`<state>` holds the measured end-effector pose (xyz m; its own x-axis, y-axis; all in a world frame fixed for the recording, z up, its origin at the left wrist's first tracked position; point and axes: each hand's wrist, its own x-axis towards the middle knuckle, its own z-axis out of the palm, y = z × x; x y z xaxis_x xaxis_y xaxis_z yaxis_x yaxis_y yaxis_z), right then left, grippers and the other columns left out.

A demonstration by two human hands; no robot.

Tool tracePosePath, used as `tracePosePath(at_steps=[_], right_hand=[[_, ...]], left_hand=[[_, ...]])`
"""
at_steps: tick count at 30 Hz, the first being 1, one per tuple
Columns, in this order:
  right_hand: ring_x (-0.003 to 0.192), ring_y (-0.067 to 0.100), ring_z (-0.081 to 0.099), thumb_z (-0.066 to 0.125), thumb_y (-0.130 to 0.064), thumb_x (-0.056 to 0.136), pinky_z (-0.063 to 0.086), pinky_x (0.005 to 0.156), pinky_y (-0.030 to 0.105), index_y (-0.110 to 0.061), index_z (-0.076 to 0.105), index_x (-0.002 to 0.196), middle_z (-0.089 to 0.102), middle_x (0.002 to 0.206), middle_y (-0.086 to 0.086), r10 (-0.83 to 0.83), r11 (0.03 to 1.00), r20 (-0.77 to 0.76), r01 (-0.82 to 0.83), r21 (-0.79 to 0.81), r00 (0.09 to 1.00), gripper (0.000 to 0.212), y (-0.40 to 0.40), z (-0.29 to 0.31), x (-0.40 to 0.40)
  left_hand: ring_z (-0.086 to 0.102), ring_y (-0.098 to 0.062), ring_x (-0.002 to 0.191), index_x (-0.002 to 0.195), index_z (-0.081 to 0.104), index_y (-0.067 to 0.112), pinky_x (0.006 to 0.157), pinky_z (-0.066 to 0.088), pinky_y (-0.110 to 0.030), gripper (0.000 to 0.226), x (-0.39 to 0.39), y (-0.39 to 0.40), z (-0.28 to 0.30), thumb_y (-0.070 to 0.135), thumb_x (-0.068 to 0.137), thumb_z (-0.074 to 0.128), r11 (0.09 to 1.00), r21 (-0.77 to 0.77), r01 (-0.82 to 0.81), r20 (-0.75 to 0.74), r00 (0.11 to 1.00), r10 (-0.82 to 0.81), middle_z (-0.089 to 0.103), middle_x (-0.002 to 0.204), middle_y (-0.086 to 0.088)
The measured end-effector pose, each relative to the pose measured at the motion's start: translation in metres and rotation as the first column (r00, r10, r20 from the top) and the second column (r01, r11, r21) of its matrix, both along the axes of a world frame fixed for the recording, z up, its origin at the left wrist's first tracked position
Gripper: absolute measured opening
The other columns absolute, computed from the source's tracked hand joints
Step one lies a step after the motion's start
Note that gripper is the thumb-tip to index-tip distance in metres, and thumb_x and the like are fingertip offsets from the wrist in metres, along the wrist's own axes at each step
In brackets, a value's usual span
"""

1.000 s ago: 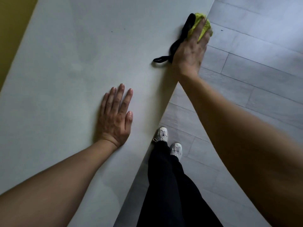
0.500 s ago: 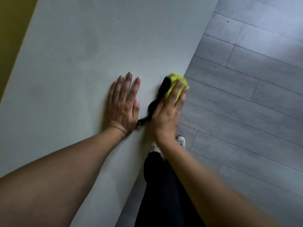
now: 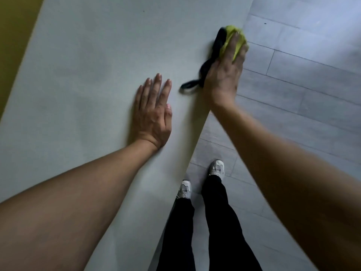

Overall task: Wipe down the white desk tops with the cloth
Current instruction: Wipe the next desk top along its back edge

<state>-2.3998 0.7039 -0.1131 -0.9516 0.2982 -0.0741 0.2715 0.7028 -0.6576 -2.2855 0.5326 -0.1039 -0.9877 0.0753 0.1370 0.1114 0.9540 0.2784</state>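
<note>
The white desk top [image 3: 88,75] fills the left and middle of the view, its right edge running diagonally. A yellow-green cloth [image 3: 231,38] with a black part and a black loop [image 3: 207,69] lies at that right edge. My right hand [image 3: 224,73] presses flat on the cloth with straight fingers, fingertips over the yellow part. My left hand [image 3: 154,114] rests flat on the desk, palm down, fingers straight, just left of the cloth's black loop and apart from it.
Grey plank floor [image 3: 302,85] lies to the right of the desk edge. My legs in black trousers and white shoes [image 3: 216,168] stand close to the desk's edge. A yellow wall surface [image 3: 13,36] borders the desk at far left.
My right hand has pushed the cloth away along the desk's right edge, from beside my left hand to farther up. The left hand stays flat on the desk.
</note>
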Motion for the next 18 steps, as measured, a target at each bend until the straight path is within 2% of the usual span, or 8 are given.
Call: tracePosePath(at_steps=[4, 8, 11, 15, 18], right_hand=[[0.152, 0.042, 0.02, 0.042, -0.005, 0.098, 0.025, 0.12, 0.041, -0.007, 0.02, 0.16, 0.012, 0.166, 0.027, -0.02, 0.998, -0.06, 0.017, -0.056, 0.998, 0.066, -0.041, 0.002, 0.129], [0.154, 0.037, 0.016, 0.044, -0.006, 0.099, 0.027, 0.12, 0.044, -0.017, 0.013, 0.163, 0.005, 0.168, 0.019, -0.017, 0.985, 0.061, 0.027, -0.171, 0.998, 0.072, -0.058, 0.015, 0.193], [0.155, 0.034, 0.01, 0.044, -0.006, 0.1, 0.018, 0.121, 0.035, -0.016, 0.012, 0.163, 0.004, 0.169, 0.019, -0.026, 0.984, 0.07, 0.038, -0.172, 0.997, 0.071, -0.054, 0.019, 0.177], [0.156, 0.034, 0.009, 0.041, -0.004, 0.099, 0.016, 0.122, 0.037, -0.012, 0.013, 0.162, 0.006, 0.168, 0.021, -0.044, 0.992, 0.042, 0.049, -0.117, 0.998, 0.069, -0.038, 0.015, 0.11], [0.157, 0.031, 0.004, 0.034, -0.007, 0.102, 0.011, 0.124, 0.036, -0.015, 0.005, 0.163, 0.002, 0.169, 0.018, -0.039, 0.998, 0.094, 0.044, -0.051, 0.995, 0.068, -0.027, 0.015, 0.068]], left_hand=[[0.037, -0.039, 0.152, 0.155, 0.047, 0.006, 0.129, 0.018, -0.046, 0.057, 0.001, -0.004, -0.003, 0.023, 0.101, 0.039, 1.0, 0.016, 0.002, 0.014, 1.0, -0.003, 0.039, 0.164, -0.021], [0.039, -0.043, 0.149, 0.154, 0.048, 0.003, 0.128, 0.016, -0.044, 0.056, 0.009, -0.008, 0.0, 0.021, 0.101, 0.038, 1.0, 0.018, 0.001, 0.067, 0.998, -0.002, 0.04, 0.162, -0.025], [0.036, -0.04, 0.152, 0.157, 0.044, 0.004, 0.128, 0.017, -0.047, 0.059, 0.063, -0.015, 0.005, 0.025, 0.102, 0.038, 1.0, -0.004, 0.007, 0.098, 0.995, -0.006, 0.037, 0.165, -0.022], [0.026, -0.036, 0.158, 0.161, 0.038, 0.008, 0.129, 0.02, -0.052, 0.061, 0.172, -0.037, 0.015, 0.027, 0.103, 0.037, 1.0, -0.008, -0.03, 0.178, 0.983, 0.031, 0.027, 0.17, -0.017], [0.024, -0.035, 0.159, 0.162, 0.036, 0.009, 0.128, 0.02, -0.053, 0.062, 0.233, -0.054, 0.018, 0.027, 0.103, 0.036, 0.998, -0.064, -0.02, 0.216, 0.976, 0.033, 0.024, 0.172, -0.014]])
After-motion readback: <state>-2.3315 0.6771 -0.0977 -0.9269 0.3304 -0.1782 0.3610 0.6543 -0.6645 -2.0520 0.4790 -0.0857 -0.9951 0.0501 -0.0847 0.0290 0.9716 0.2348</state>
